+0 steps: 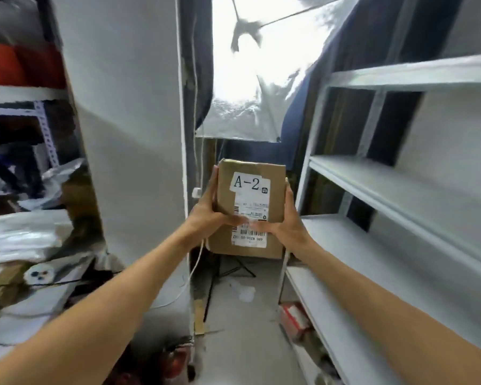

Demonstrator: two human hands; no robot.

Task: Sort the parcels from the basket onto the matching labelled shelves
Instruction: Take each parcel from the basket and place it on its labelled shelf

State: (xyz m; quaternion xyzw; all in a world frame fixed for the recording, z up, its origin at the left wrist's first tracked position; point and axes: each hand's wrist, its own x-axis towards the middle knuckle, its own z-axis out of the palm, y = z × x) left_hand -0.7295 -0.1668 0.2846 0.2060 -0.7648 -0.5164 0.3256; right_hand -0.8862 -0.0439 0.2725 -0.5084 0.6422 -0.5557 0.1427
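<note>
One parcel [274, 176] between left hand [206, 215] and right hand [285, 220], small print illegible

Parcel storeroom: metal shelving [400, 79], stacked packages [20, 240].

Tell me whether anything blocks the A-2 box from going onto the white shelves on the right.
Nothing visible does. The left hand and right hand hold the cardboard box in the aisle; the white shelves beside it stand open-fronted. No shelf label is readable, so the matching shelf cannot be told.
</note>
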